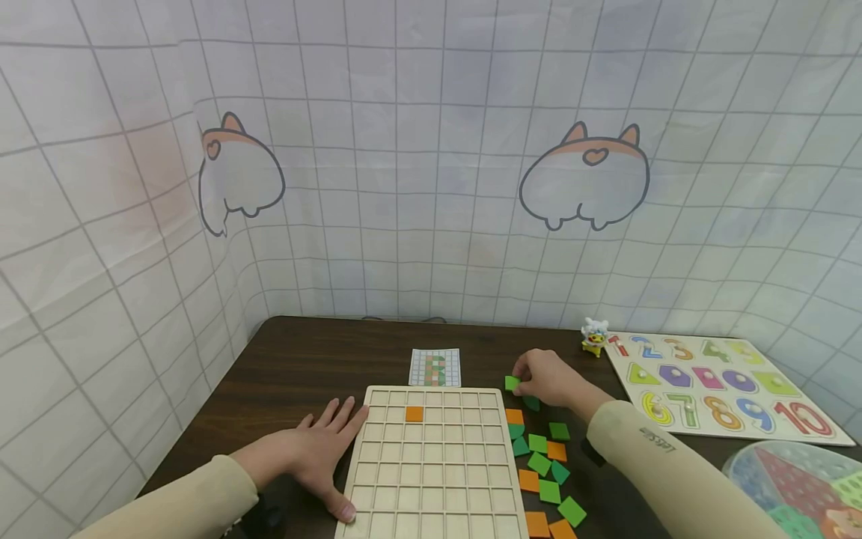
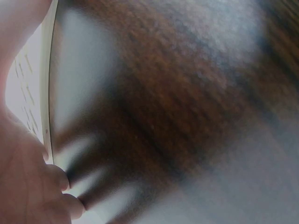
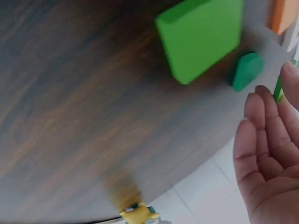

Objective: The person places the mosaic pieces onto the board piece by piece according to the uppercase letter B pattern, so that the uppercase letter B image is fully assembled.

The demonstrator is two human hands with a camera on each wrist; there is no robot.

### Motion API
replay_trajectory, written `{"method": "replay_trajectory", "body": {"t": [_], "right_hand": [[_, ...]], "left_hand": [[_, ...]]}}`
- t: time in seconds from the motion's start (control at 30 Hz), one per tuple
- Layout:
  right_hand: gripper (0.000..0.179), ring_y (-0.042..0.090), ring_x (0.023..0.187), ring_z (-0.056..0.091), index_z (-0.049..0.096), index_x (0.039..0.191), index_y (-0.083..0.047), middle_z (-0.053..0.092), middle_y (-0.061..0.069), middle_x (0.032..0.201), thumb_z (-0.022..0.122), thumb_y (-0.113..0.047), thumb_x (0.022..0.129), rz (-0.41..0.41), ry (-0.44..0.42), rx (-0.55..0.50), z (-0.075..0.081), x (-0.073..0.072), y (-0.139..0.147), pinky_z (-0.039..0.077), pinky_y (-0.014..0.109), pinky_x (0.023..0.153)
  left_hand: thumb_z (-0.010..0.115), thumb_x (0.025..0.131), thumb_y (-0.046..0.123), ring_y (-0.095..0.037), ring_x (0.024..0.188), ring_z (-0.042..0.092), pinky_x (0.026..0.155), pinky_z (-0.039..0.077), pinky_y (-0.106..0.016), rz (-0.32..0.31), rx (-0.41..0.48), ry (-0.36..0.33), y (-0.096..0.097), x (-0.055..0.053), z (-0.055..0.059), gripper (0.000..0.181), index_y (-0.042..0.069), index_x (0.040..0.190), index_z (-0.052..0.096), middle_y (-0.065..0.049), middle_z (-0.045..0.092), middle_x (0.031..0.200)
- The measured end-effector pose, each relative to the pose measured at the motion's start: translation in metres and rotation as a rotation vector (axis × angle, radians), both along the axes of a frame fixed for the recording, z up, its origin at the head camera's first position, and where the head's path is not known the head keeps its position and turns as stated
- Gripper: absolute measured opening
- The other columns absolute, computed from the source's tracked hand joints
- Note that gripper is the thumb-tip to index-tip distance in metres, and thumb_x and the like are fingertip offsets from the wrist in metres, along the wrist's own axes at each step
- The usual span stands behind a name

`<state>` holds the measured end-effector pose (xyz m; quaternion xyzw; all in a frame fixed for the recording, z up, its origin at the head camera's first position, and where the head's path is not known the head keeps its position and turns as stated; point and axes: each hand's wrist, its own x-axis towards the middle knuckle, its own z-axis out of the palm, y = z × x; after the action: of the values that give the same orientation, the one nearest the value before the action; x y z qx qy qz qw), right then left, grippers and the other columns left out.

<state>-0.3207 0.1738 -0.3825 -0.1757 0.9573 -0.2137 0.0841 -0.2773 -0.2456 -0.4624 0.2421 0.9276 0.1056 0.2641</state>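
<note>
A pale wooden grid board (image 1: 431, 475) lies in front of me, with one orange square tile (image 1: 414, 414) in its upper rows. My left hand (image 1: 311, 453) rests spread along the board's left edge, thumb on the near part of its rim. Past the board's far right corner, my right hand (image 1: 548, 378) pinches a light green square tile (image 1: 512, 383) between thumb and fingers. In the right wrist view that tile (image 3: 279, 88) shows only as a thin green edge. A dark green rounded tile (image 1: 531, 403) lies just below this hand.
Loose green and orange tiles (image 1: 548, 491) are scattered right of the board. A printed pattern card (image 1: 435, 368) lies beyond it. Farther right are a small figurine (image 1: 594, 337), a number puzzle board (image 1: 727, 385) and a clear round container (image 1: 774, 479). A gridded curtain (image 1: 417, 187) hangs behind the table.
</note>
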Motion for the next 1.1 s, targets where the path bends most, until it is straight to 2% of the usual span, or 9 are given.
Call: {"method": "replay_trajectory", "body": {"t": [0.13,0.27,0.4,0.6,0.83,1.1], "right_hand": [[0.024,0.017,0.084,0.066,0.072,0.110,0.003,0.072,0.009,0.098,0.078,-0.009,0.090,-0.007,0.006,-0.113,0.004,0.004,-0.006,0.058,0.036,0.075],[0.025,0.019,0.078,0.066,0.072,0.113,0.003,0.070,0.009,0.095,0.078,-0.006,0.090,-0.044,-0.062,-0.260,0.006,0.012,-0.021,0.059,0.036,0.073],[0.023,0.018,0.073,0.066,0.073,0.111,0.002,0.068,0.008,0.089,0.078,-0.003,0.089,-0.060,-0.130,-0.347,0.004,0.020,-0.041,0.059,0.035,0.071],[0.017,0.013,0.077,0.060,0.076,0.102,-0.001,0.070,0.006,0.088,0.081,-0.003,0.086,-0.012,-0.130,-0.338,0.001,0.026,-0.068,0.057,0.031,0.073],[0.016,0.015,0.076,0.064,0.074,0.102,0.001,0.071,0.008,0.088,0.079,0.001,0.086,0.014,-0.193,-0.374,0.000,0.030,-0.090,0.059,0.033,0.073],[0.015,0.014,0.076,0.061,0.075,0.096,-0.001,0.070,0.004,0.086,0.083,0.000,0.083,0.049,-0.113,-0.275,-0.003,0.033,-0.106,0.056,0.033,0.074]], "left_hand": [[0.072,0.053,0.093,-0.040,0.159,-0.009,0.116,0.010,-0.077,0.001,-0.003,0.007,0.002,0.003,0.004,0.150,0.035,0.165,-0.009,-0.012,-0.012,0.173],[0.071,0.052,0.095,-0.040,0.159,-0.009,0.116,0.010,-0.077,-0.001,-0.010,0.015,0.003,0.005,0.009,0.150,0.035,0.165,-0.009,-0.011,-0.012,0.173],[0.070,0.052,0.095,-0.040,0.159,-0.009,0.117,0.010,-0.076,0.000,-0.018,0.019,0.004,0.006,0.011,0.151,0.035,0.165,-0.009,-0.012,-0.012,0.173],[0.070,0.052,0.095,-0.040,0.159,-0.008,0.116,0.011,-0.077,0.002,-0.023,0.021,0.006,0.008,0.011,0.151,0.034,0.165,-0.008,-0.012,-0.012,0.173],[0.070,0.050,0.096,-0.040,0.159,-0.009,0.117,0.011,-0.076,0.006,-0.027,0.026,0.005,0.007,0.010,0.152,0.035,0.165,-0.008,-0.011,-0.012,0.173],[0.071,0.049,0.096,-0.039,0.160,-0.009,0.117,0.010,-0.076,0.011,-0.027,0.017,0.004,0.005,0.008,0.152,0.036,0.165,-0.008,-0.011,-0.012,0.173]]}}
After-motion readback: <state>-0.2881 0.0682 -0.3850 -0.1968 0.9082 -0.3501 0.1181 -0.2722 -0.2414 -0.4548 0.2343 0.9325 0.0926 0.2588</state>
